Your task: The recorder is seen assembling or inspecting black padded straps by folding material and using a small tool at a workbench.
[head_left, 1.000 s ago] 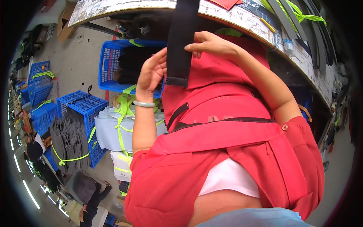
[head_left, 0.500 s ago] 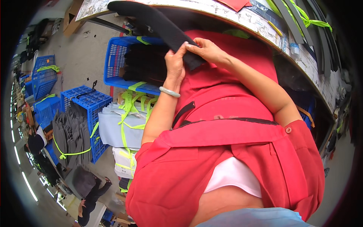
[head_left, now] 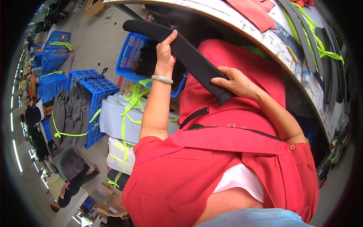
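Fingers of both hands pinch 1 black mesh strip. Left hand: thumb on the near face toward the rounded end, other fingers mostly hidden. Right hand: thumb on the face, index along the edge, near the square end. Strip is held up diagonally, square end over the red clothing, upper part crossing in front of a blue crate with black pieces. Pale bundle below the crate, tied yellow-green. Desk upper right: red pieces, yellow pen, grey strips.
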### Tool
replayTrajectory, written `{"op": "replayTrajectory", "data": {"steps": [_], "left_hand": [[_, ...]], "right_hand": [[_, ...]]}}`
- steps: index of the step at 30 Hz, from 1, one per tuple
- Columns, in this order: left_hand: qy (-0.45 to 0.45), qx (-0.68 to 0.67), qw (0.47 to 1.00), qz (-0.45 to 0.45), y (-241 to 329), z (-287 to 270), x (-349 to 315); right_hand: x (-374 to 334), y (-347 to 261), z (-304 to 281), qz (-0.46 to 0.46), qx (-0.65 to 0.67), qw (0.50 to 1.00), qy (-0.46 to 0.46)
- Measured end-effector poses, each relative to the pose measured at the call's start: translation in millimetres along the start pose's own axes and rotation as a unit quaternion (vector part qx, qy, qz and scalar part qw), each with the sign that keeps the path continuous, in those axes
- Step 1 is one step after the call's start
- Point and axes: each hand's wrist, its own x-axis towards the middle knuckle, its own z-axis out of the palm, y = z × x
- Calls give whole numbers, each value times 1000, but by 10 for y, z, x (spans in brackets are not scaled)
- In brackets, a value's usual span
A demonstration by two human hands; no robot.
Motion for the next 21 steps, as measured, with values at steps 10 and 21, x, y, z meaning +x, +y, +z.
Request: {"op": "replayTrajectory", "data": {"steps": [10,21], "left_hand": [[88,-38,992,80,407,-610,504],[-53,229,945,228,1906,606,279]], "right_hand": [[-203,-85,30,59,-24,998,-23],[136,-56,-356,-70,-360,930,-1]]}}
